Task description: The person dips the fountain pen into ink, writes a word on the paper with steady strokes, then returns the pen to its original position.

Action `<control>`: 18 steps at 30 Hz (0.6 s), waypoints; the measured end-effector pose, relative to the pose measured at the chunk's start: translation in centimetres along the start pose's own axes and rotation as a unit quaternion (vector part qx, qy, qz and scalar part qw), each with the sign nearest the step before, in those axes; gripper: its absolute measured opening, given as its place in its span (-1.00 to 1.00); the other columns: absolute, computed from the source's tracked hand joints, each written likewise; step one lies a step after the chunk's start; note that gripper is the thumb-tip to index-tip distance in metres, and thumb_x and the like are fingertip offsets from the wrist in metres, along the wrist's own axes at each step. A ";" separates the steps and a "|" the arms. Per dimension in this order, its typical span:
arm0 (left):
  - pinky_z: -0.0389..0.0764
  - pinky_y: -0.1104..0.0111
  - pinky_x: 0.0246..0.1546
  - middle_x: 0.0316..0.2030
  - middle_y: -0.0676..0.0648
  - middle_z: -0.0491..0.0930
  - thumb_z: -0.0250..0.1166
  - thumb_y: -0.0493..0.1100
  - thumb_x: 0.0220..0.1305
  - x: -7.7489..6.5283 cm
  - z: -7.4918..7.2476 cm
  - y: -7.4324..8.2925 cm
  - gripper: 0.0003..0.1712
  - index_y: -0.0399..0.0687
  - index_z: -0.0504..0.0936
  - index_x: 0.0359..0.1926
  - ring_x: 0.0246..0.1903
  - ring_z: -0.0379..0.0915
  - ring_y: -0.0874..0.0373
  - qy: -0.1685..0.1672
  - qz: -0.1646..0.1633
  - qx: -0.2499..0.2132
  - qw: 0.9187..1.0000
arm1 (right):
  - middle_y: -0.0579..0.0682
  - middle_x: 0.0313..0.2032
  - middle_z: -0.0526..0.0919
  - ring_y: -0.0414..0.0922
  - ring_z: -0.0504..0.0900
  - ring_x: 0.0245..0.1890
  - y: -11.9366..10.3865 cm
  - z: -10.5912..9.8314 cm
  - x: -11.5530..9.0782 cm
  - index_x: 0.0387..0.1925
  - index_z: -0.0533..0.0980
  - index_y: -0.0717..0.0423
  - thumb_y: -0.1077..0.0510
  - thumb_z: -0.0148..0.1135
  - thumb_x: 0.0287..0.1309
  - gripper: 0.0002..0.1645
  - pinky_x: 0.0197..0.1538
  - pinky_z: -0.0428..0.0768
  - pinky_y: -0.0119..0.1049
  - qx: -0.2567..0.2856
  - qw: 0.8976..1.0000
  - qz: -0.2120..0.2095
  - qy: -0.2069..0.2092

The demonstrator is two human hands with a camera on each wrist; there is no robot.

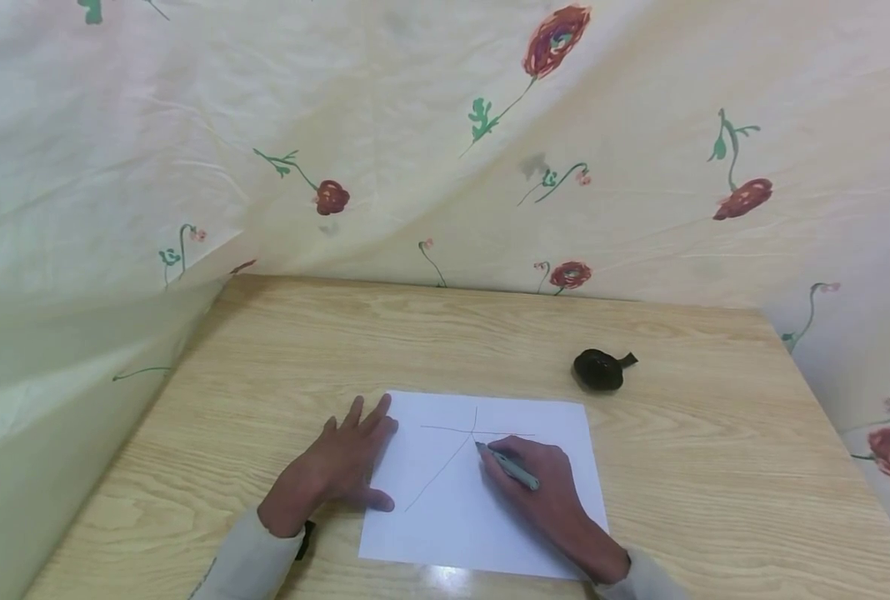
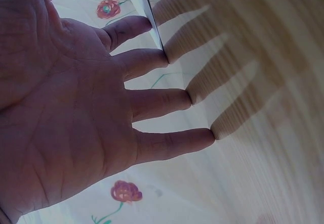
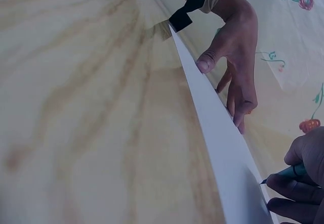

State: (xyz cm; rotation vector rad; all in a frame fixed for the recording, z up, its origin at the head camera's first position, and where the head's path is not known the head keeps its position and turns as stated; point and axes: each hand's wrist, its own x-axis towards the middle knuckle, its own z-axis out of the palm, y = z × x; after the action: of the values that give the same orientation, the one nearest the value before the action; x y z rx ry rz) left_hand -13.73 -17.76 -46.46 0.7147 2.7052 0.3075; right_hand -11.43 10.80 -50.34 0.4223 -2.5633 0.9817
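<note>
A white sheet of paper [image 1: 445,525] lies on the wooden table, with a few thin dark lines crossing near its upper middle. My right hand [image 1: 546,479] pinches a grey-green pen [image 1: 516,471], its tip at the paper just below the crossing. In the right wrist view the pen [image 3: 293,171] shows only partly between the fingers. My left hand [image 1: 347,458] rests spread at the sheet's left edge, thumb on the paper. The left wrist view shows that palm [image 2: 66,107] with straight fingers, their tips on the table and at the paper's edge.
A round black object with a short stub [image 1: 599,370] sits on the table [image 1: 715,433] beyond the paper's upper right corner. A cream cloth with red flowers [image 1: 385,125] hangs behind the table and along its sides. A black strap piece [image 3: 187,11] shows at the left wrist.
</note>
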 end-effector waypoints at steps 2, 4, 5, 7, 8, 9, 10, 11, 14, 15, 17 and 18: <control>0.16 -0.40 0.21 0.54 -0.26 -0.05 0.59 0.27 -0.16 0.0 0.2 -0.1 0.16 -0.08 0.25 0.38 0.45 -0.17 -0.45 0.003 0.001 0.001 1.000 | -0.27 -0.48 0.73 -0.53 0.40 -0.64 0.1 0.1 -0.3 -0.42 0.73 -0.06 0.13 0.50 -0.02 -0.93 -0.47 0.48 -0.47 -0.003 1.000 -0.003 0.000; 0.15 -0.40 0.21 0.54 -0.26 -0.05 0.60 0.26 -0.16 0.0 0.4 -0.2 0.16 -0.08 0.25 0.37 0.45 -0.17 -0.45 0.006 0.001 0.001 1.000 | -0.29 -0.49 0.72 -0.54 0.39 -0.64 0.2 0.1 -0.6 -0.42 0.73 -0.06 0.13 0.51 -0.03 -0.92 -0.48 0.46 -0.50 -0.003 1.000 -0.007 0.001; 0.15 -0.40 0.21 0.54 -0.26 -0.05 0.60 0.26 -0.16 0.0 0.5 -0.2 0.16 -0.08 0.25 0.38 0.45 -0.17 -0.45 0.007 0.002 0.002 1.000 | -0.30 -0.50 0.72 -0.54 0.40 -0.63 0.3 0.1 -0.8 -0.41 0.74 -0.07 0.13 0.51 -0.03 -0.92 -0.48 0.46 -0.51 -0.003 1.000 -0.012 0.003; 0.16 -0.39 0.21 0.54 -0.26 -0.05 0.59 0.26 -0.15 0.0 0.7 -0.3 0.16 -0.09 0.24 0.39 0.45 -0.17 -0.44 0.009 0.003 0.005 1.000 | -0.31 -0.50 0.72 -0.55 0.42 -0.61 0.4 0.1 -1.1 -0.41 0.74 -0.07 0.13 0.52 -0.04 -0.90 -0.47 0.46 -0.53 -0.005 1.000 -0.023 0.009; 0.16 -0.39 0.22 0.54 -0.26 -0.05 0.59 0.25 -0.14 0.1 0.8 -0.3 0.16 -0.10 0.24 0.40 0.46 -0.17 -0.44 0.010 0.003 0.005 1.000 | -0.31 -0.50 0.72 -0.55 0.43 -0.61 0.5 0.1 -1.2 -0.41 0.74 -0.08 0.13 0.52 -0.05 -0.90 -0.47 0.46 -0.53 -0.005 1.000 -0.027 0.011; 0.16 -0.39 0.22 0.54 -0.26 -0.05 0.59 0.25 -0.14 0.1 0.9 -0.3 0.17 -0.11 0.24 0.40 0.46 -0.17 -0.44 0.011 0.004 0.005 1.000 | -0.32 -0.49 0.72 -0.55 0.44 -0.60 0.6 0.1 -1.4 -0.40 0.73 -0.08 0.13 0.52 -0.06 -0.89 -0.46 0.47 -0.53 -0.004 0.999 -0.030 0.014; 0.15 -0.38 0.23 0.54 -0.25 -0.05 0.59 0.25 -0.13 0.1 1.0 -0.3 0.17 -0.11 0.24 0.41 0.46 -0.18 -0.43 0.012 0.004 0.005 1.000 | -0.32 -0.48 0.72 -0.55 0.46 -0.59 0.6 0.1 -1.5 -0.40 0.73 -0.08 0.13 0.53 -0.06 -0.89 -0.45 0.47 -0.54 -0.004 0.999 -0.033 0.017; 0.15 -0.38 0.23 0.54 -0.25 -0.06 0.59 0.24 -0.13 0.2 1.1 -0.4 0.17 -0.11 0.24 0.41 0.46 -0.18 -0.43 0.013 0.004 0.004 1.000 | -0.33 -0.48 0.72 -0.55 0.47 -0.57 0.7 0.1 -1.7 -0.40 0.73 -0.09 0.14 0.53 -0.06 -0.88 -0.44 0.48 -0.54 -0.003 0.999 -0.034 0.018; 0.13 -0.38 0.24 0.54 -0.25 -0.06 0.59 0.23 -0.13 0.2 1.3 -0.5 0.17 -0.11 0.24 0.41 0.46 -0.19 -0.43 0.013 0.004 -0.001 1.000 | -0.34 -0.46 0.72 -0.54 0.51 -0.54 0.8 0.1 -2.2 -0.40 0.73 -0.11 0.15 0.53 -0.06 -0.87 -0.43 0.49 -0.54 0.005 0.999 -0.033 0.018; 0.13 -0.38 0.24 0.54 -0.25 -0.06 0.60 0.23 -0.14 0.2 1.4 -0.5 0.17 -0.11 0.24 0.41 0.46 -0.19 -0.43 0.013 0.004 -0.001 1.000 | -0.35 -0.45 0.72 -0.53 0.53 -0.52 0.8 0.1 -2.4 -0.40 0.73 -0.11 0.16 0.53 -0.06 -0.87 -0.42 0.50 -0.54 0.005 0.999 -0.033 0.018; 0.13 -0.38 0.24 0.54 -0.25 -0.06 0.60 0.23 -0.14 0.1 1.6 -0.5 0.17 -0.10 0.24 0.41 0.46 -0.20 -0.43 0.015 0.004 -0.001 1.000 | -0.35 -0.45 0.72 -0.53 0.54 -0.50 0.9 0.1 -2.7 -0.40 0.73 -0.12 0.16 0.53 -0.06 -0.86 -0.41 0.51 -0.54 0.004 0.999 -0.034 0.018; 0.13 -0.38 0.24 0.54 -0.25 -0.06 0.60 0.23 -0.14 0.1 1.7 -0.6 0.17 -0.10 0.24 0.41 0.46 -0.19 -0.44 0.016 0.004 0.000 1.000 | -0.35 -0.44 0.72 -0.52 0.54 -0.50 0.9 0.1 -2.8 -0.40 0.73 -0.12 0.16 0.54 -0.06 -0.86 -0.41 0.51 -0.54 0.004 0.999 -0.036 0.020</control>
State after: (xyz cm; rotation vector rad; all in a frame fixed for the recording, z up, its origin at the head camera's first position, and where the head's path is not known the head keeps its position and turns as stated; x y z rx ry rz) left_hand -13.42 -17.97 -48.24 0.7270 2.7330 0.3226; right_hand -9.31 11.77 -52.16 0.4880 -2.4915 0.9647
